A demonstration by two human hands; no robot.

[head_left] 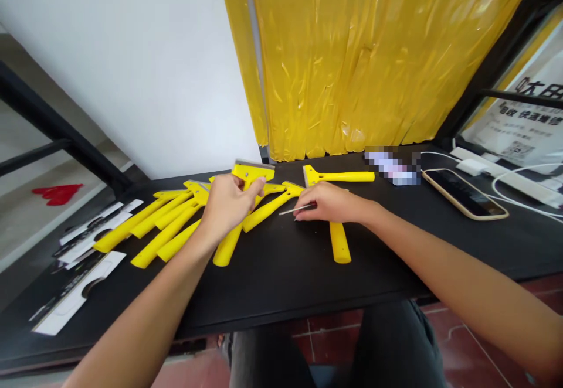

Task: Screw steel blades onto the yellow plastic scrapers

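My left hand [231, 203] is closed around the neck of a yellow scraper [227, 248], whose wide head with a metal edge points away from me. In my right hand [332, 201] is a thin screwdriver [288, 211], its metal shaft pointing left toward that scraper; most of its dark handle is hidden by my fingers. Several more yellow scrapers [152, 247] lie fanned out and overlapping on the left. Another scraper [349, 176] lies sideways behind my right hand. One scraper handle [340, 244] sticks out toward me from beneath my right hand, which covers its upper part.
On the black table [281, 294], black-and-white packaging pieces [79, 294] lie at the left. A phone [464, 193], white cables and a power strip [505, 174] are at the right, near a blurred-out item [393, 166]. A yellow plastic-wrapped surface [352, 60] and white panel [145, 65] stand behind.
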